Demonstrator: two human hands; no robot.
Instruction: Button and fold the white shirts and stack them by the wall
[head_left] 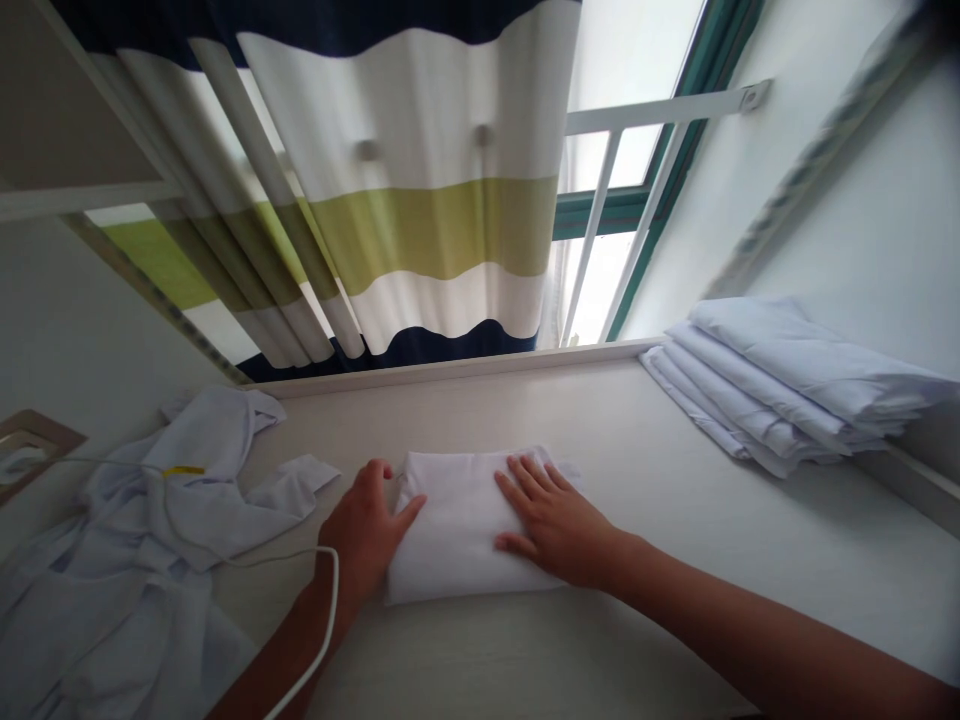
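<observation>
A white cloth, folded into a flat rectangle, lies on the pale tabletop in front of me. My right hand rests flat on its right part, fingers spread. At the cloth's left edge is my left hand, its thumb on the top surface and its fingers bent by the upper left corner. Whether those fingers pinch any fabric is hard to see, but thumb and fingers stand apart. What the cloth is when unfolded does not show.
Crumpled white cloths spread over the left side. A stack of folded white cloths lies at the right wall. One white cable crosses the left cloths and my left forearm. Behind the low ledge hang a striped curtain and a white railing.
</observation>
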